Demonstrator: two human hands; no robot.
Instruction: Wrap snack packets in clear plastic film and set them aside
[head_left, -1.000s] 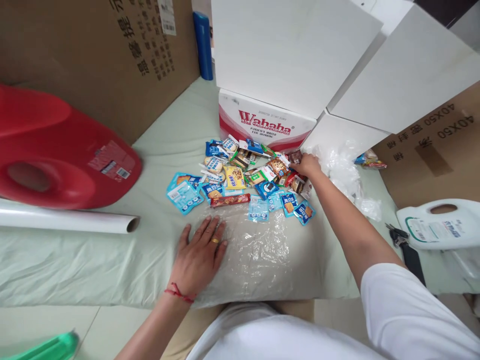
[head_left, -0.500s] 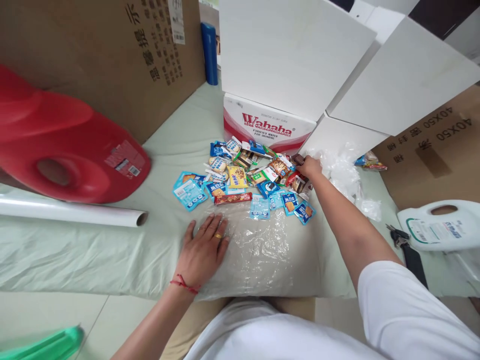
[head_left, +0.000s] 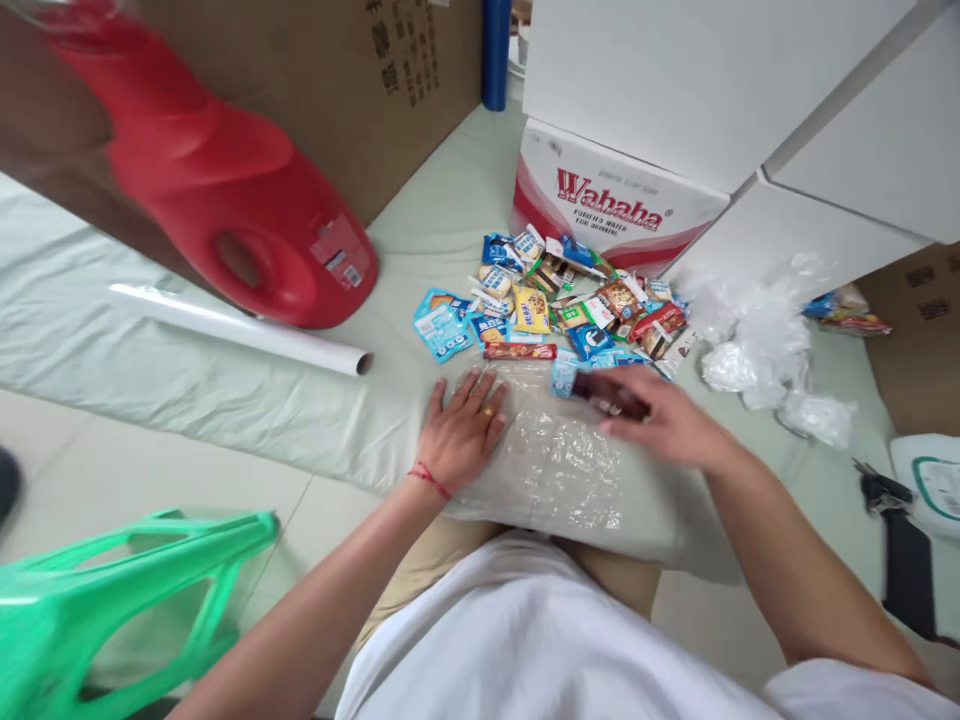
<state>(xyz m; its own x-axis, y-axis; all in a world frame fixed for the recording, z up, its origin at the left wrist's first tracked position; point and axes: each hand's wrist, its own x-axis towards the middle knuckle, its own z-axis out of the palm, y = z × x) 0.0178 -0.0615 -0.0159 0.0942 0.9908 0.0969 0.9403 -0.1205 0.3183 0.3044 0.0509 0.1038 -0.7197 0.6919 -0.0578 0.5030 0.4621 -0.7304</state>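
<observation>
My left hand (head_left: 463, 432) lies flat with fingers spread on the left part of a clear plastic bag (head_left: 555, 470) on the cloth-covered table. My right hand (head_left: 660, 415), blurred by motion, grips a dark brown snack packet (head_left: 611, 394) above the bag's right side. Its print is too smeared to read. Beyond both hands spreads a pile of small wrapped snacks: a yellow packet (head_left: 531, 309), a red bar (head_left: 520, 351) and several light blue sachets, one of them a sachet (head_left: 442, 331) at the pile's left edge.
A red jug (head_left: 285, 230) and a white roll (head_left: 247, 333) lie to the left. Behind the snacks stands a Wahaha carton (head_left: 600, 195). Crumpled clear plastic (head_left: 772, 340) sits on the right, near keys (head_left: 885, 490). A green stool (head_left: 150, 570) stands on the floor.
My right hand has come back from the pile's right end toward me, bringing the brown packet over the clear bag. The left hand stays flat. The view has swung left and down.
</observation>
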